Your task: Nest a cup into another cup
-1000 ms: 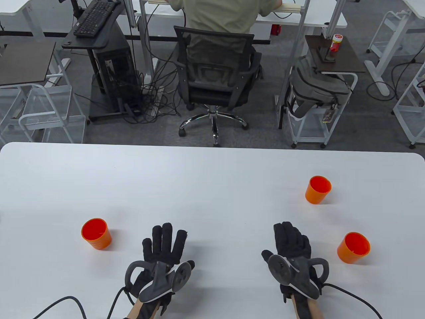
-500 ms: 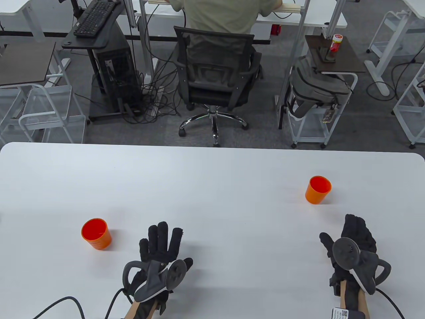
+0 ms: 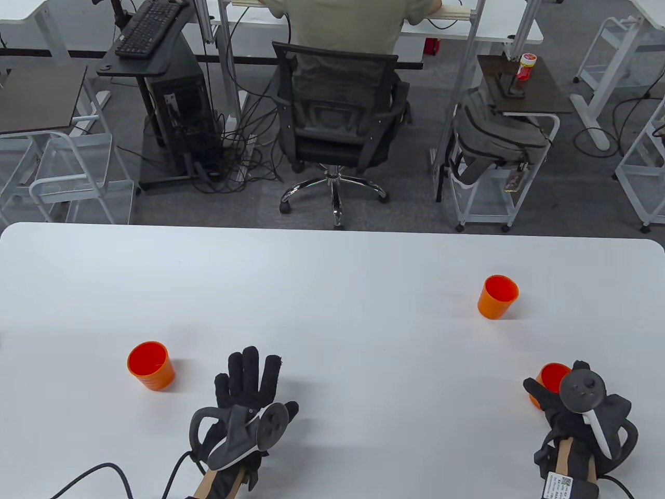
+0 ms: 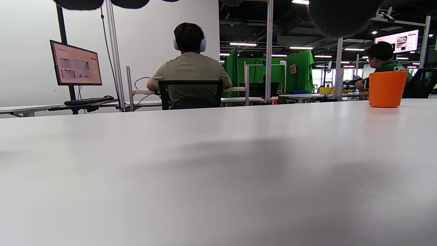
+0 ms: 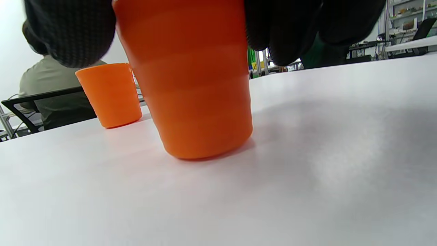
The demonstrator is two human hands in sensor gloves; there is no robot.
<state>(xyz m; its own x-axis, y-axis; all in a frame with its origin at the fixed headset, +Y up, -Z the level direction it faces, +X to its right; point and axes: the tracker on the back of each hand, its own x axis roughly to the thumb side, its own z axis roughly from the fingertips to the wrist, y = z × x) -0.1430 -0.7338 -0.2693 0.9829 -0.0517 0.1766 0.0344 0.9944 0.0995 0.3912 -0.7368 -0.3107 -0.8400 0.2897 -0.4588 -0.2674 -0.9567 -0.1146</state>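
While the right hand [image 3: 571, 410] gripped the near orange cup [image 5: 191, 85], upright on the table [image 3: 332, 291] at right w/ smooth tapered walls, the left hand [image 3: 244, 395] lay flat, fingers spread wide.

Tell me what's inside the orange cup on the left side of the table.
Nothing visible: the left cup shows only its bare orange inside. The near wall hides part of the bottom.
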